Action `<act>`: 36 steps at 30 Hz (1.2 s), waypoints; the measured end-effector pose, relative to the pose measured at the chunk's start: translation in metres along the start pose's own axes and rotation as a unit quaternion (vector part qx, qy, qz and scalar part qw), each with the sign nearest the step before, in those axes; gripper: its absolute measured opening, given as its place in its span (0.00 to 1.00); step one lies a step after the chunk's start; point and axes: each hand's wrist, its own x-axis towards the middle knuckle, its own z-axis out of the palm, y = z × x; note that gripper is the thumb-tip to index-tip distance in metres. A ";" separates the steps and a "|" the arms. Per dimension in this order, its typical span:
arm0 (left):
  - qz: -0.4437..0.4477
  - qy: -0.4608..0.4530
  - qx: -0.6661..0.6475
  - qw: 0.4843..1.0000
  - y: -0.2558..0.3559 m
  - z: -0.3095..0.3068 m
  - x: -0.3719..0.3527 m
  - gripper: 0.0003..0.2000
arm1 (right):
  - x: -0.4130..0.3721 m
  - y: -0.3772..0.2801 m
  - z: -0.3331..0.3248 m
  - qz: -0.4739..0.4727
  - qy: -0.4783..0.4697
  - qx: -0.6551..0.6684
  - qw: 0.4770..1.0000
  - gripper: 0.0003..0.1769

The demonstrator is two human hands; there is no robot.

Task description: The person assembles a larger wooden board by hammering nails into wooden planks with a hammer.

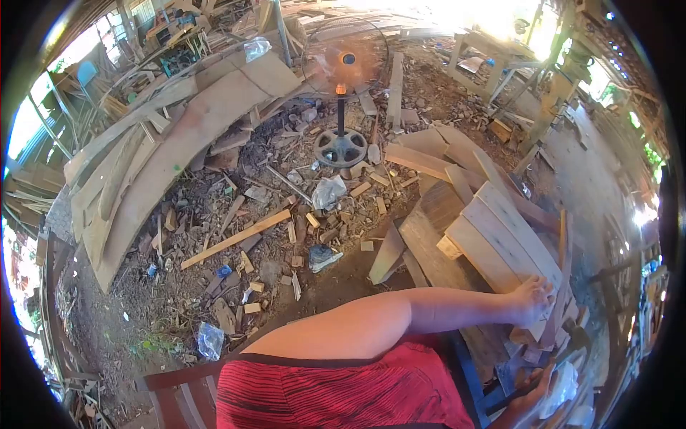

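My right hand (534,393) is low at the right edge of the view, partly blurred, with its fingers closed on a crumpled clear plastic bag (561,392). Beside it stands a dark blue frame (468,379). My left hand does not show. A bare leg (357,325) reaches across from the red and black shorts (321,390), and its foot (530,300) rests on a stack of light wooden boards (500,229).
A pedestal fan (341,136) stands ahead on ground covered with wood scraps. Long curved planks (193,121) lie at the left. A wooden workbench (493,46) is at the back right. Loose plastic bags (329,193) and a long wood strip (236,239) lie on the ground.
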 end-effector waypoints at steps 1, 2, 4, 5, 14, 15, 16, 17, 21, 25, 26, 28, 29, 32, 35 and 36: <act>0.008 0.014 0.021 1.000 0.000 0.001 -0.003 0.18 | 0.007 0.006 0.000 0.015 -0.003 0.029 0.999 0.17; 0.016 0.028 0.042 0.999 0.000 0.001 -0.003 0.18 | 0.014 0.010 -0.002 0.028 -0.005 0.058 0.998 0.18; 0.018 0.031 0.034 0.999 -0.003 0.000 -0.003 0.19 | 0.012 0.000 0.005 0.007 -0.023 0.055 0.998 0.19; 0.020 0.030 0.026 0.999 -0.002 0.001 -0.003 0.19 | 0.011 -0.005 0.006 -0.013 -0.039 0.054 0.998 0.21; 0.007 -0.008 0.053 0.999 -0.009 -0.001 0.001 0.18 | 0.026 -0.021 -0.015 -0.028 -0.056 0.077 0.995 0.19; -0.010 0.011 0.040 0.999 -0.009 0.003 0.002 0.17 | 0.034 -0.025 -0.020 -0.044 -0.066 0.083 0.993 0.18; 0.004 0.031 0.025 0.999 -0.015 0.012 0.001 0.18 | 0.043 -0.026 -0.026 -0.036 -0.054 0.084 0.994 0.18; 0.017 0.050 0.009 0.999 -0.020 0.017 0.000 0.19 | 0.053 -0.028 -0.031 -0.041 -0.082 0.084 0.992 0.16; -0.036 0.035 0.022 0.999 0.000 -0.007 0.016 0.20 | 0.096 -0.052 -0.047 -0.025 -0.170 0.053 0.984 0.14; -0.120 0.022 -0.044 0.992 0.006 -0.011 0.017 0.17 | 0.122 -0.066 -0.059 0.043 -0.260 0.043 0.964 0.13; -0.115 0.036 0.035 0.992 0.007 -0.014 0.015 0.17 | 0.127 -0.070 -0.060 0.052 -0.285 0.040 0.956 0.13; -0.117 0.049 0.111 0.986 0.009 -0.016 0.021 0.16 | 0.133 -0.086 -0.057 0.074 -0.310 0.048 0.947 0.17; -0.138 0.044 0.119 0.982 0.008 -0.017 0.022 0.16 | 0.133 -0.098 -0.050 0.071 -0.328 0.011 0.942 0.17; -0.187 0.021 0.095 0.978 0.005 -0.029 0.025 0.17 | 0.136 -0.119 -0.033 0.072 -0.386 -0.038 0.919 0.20; -0.219 0.022 0.057 0.974 0.000 -0.034 0.030 0.19 | 0.141 -0.124 -0.017 0.034 -0.446 -0.137 0.884 0.23; -0.227 0.035 0.055 0.972 0.000 -0.034 0.030 0.19 | 0.142 -0.128 -0.013 0.032 -0.454 -0.146 0.878 0.23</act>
